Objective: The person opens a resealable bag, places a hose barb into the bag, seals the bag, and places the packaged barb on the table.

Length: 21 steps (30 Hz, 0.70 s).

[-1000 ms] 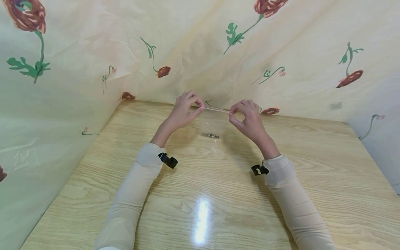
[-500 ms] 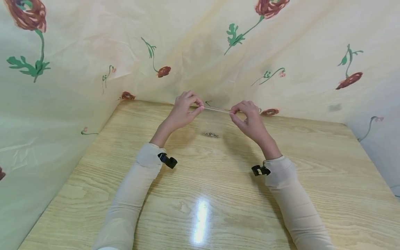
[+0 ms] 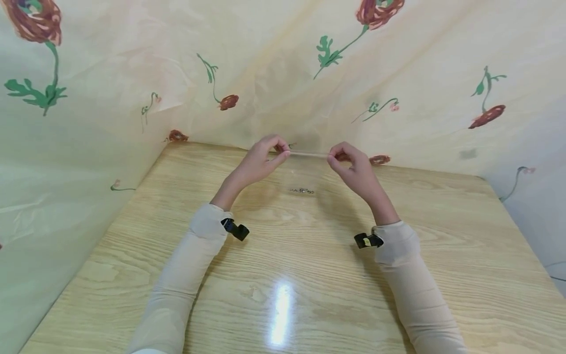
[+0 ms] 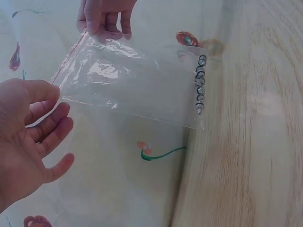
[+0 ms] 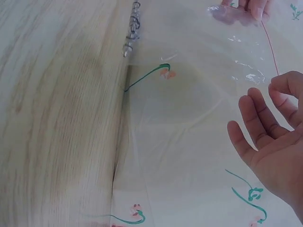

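Note:
A clear zip bag [image 4: 137, 78] with a red line along its top edge hangs between my two hands. Along its bottom lie several small shiny metal rings or beads [image 4: 200, 82]; their exact kind is hard to tell. With thumb and forefinger, my left hand [image 3: 261, 160] pinches one top corner of the bag. The opposite top corner is pinched the same way by my right hand [image 3: 355, 169]. In the left wrist view the left hand's other fingers spread loosely beside the bag. The head view shows the top edge stretched straight between both hands.
Beneath the bag is a wood-grain table [image 3: 283, 255], its back edge close behind the hands. A cream sheet printed with flowers [image 3: 274, 73] hangs behind and to the left. Each wrist wears a black strapped camera [image 3: 236, 229].
Both hands keep their pinch on the bag's top corners. They have moved very slightly farther apart, and the metal pieces at the bottom have shifted a little to the right.

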Motion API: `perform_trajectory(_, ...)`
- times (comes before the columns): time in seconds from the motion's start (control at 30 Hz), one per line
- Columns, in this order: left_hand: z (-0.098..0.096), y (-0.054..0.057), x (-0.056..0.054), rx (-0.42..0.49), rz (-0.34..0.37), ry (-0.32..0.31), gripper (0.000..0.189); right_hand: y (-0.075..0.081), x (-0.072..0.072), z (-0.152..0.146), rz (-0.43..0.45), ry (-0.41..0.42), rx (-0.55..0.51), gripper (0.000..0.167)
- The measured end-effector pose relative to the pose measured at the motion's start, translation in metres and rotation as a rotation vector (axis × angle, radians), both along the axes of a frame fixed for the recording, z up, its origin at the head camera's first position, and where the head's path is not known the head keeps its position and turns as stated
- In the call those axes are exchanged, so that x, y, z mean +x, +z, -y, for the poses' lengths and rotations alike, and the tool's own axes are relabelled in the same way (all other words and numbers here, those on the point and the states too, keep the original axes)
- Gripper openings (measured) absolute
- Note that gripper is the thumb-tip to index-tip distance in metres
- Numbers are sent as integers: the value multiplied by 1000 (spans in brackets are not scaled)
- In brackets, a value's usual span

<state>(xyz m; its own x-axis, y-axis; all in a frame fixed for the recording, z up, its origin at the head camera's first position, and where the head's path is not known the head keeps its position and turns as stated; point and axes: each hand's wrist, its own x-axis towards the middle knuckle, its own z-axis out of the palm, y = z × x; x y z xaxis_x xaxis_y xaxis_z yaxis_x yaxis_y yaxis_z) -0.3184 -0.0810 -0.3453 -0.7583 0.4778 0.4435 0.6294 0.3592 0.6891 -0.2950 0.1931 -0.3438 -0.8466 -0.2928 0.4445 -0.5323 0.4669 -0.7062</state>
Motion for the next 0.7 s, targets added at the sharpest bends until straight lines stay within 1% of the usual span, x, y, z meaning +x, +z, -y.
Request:
perform_trajectory(0.07,-2,1,2,38,64,-14,14,1,0,0,33,7,-51,14)
perform_trajectory(0.17,-5,1,3,94,125,-24,16,3,0,0,69,29,-122,15)
perform_trajectory(0.3,-8,1,4,166,158,-43,17,6,1,-1,109,64,-200,17)
perform_trajectory(0.4,-11,2,5,214,172,-59,15,6,2,-1,128,85,-237,18)
perform_trajectory(0.47,-12,2,6,244,195,-67,14,7,3,-1,145,98,-264,18)
perform_trajectory(0.6,-14,0,6,307,288,-86,14,6,5,-1,211,118,-329,19)
perform_trajectory(0.7,-15,-2,6,337,356,-98,17,4,6,-1,276,115,-372,19)
